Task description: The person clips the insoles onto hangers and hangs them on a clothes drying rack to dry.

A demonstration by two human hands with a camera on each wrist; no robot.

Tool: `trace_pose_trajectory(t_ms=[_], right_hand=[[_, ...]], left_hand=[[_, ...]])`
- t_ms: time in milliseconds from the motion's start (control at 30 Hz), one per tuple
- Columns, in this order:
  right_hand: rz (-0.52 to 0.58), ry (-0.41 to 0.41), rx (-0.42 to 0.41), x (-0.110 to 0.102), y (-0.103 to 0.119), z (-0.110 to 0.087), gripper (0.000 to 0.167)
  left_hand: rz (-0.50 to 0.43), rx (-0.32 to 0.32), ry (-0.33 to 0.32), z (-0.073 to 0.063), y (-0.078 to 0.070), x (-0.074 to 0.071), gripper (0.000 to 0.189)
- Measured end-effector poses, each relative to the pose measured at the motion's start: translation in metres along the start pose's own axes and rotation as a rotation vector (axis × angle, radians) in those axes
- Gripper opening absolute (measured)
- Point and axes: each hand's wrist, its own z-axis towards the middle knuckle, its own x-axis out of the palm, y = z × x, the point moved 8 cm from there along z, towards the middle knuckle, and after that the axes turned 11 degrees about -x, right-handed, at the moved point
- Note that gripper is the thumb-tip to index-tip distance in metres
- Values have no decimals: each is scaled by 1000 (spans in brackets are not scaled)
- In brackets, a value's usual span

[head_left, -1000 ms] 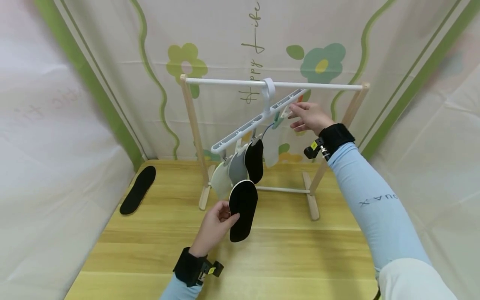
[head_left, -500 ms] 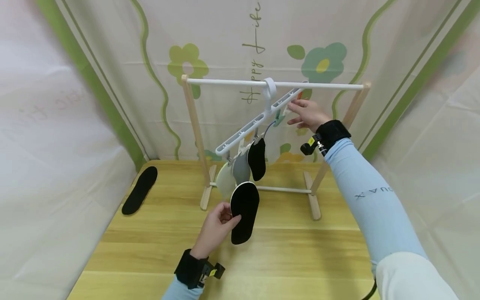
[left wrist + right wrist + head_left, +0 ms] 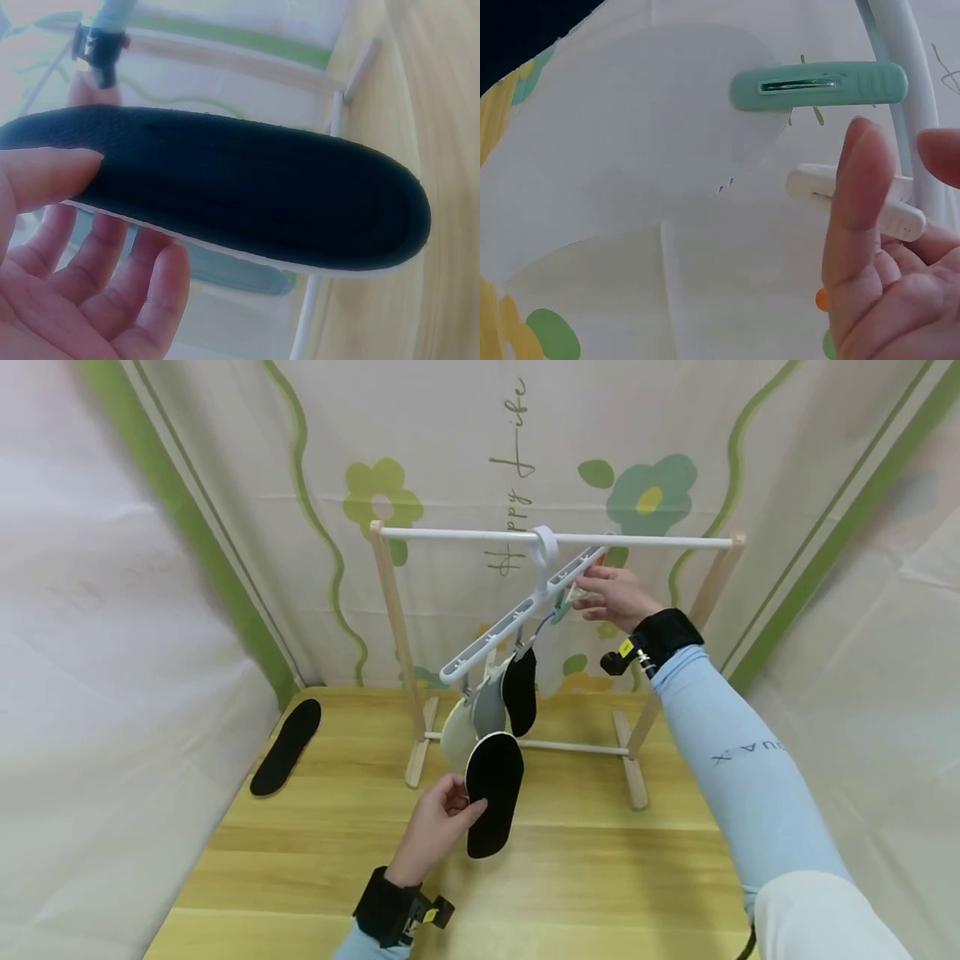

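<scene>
My left hand (image 3: 438, 827) pinches a black insole (image 3: 495, 793) with a white edge, thumb on its black face and fingers behind, above the table. In the left wrist view the insole (image 3: 285, 187) stretches across the frame. My right hand (image 3: 618, 597) is up at the far half of a white hanger (image 3: 487, 643). In the right wrist view its thumb crosses a white clothespin (image 3: 810, 184), with the other fingers curled behind. Just above that, a green clothespin (image 3: 817, 84) grips a pale insole (image 3: 645, 127). On the hanger's near half hang a cream, a grey insole (image 3: 489, 706) and a black one (image 3: 520, 693).
The hanger hooks onto the white rod (image 3: 450, 534) of a wooden stand, slanting toward me. Another black insole (image 3: 287, 747) lies at the left edge of the wooden table (image 3: 570, 893). A printed curtain (image 3: 442, 435) encloses the back and sides.
My right hand stays at the white clothespin while the hanger's near end has swung slightly right. The left hand keeps holding the black insole in nearly the same place; the view has tilted slightly.
</scene>
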Motion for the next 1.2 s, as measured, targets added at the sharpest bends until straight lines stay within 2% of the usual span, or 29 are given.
trace_pose_trajectory(t_ms=[100,300,433,533,700,800,967,1200], right_hand=[[23,1,0,-2,1,-4,33],[55,1,-14,-4,8,-14,31],[48,-17,-17,-6,11,-21,34],[-11,-32,-23,-8,11,-27,40],[-156,-31,-36,-7,10,-38,47],[-156,-43,-38,-6,6,-43,50],[-171,-108,-64,-7,3,-52,51],[-232,-169,-120,-7,5,-66,51]], left_hand=[[10,-6,7,-1,-4,3,20],[18,30,2,-12,-30,5,18],[24,42,3,-15,-34,6,17],[31,29,-2,-13,-29,7,17],[22,5,0,-4,-8,9,20],[11,10,3,1,-2,10,20],[32,42,16,10,-5,16,21],[47,56,68,29,-15,36,21]])
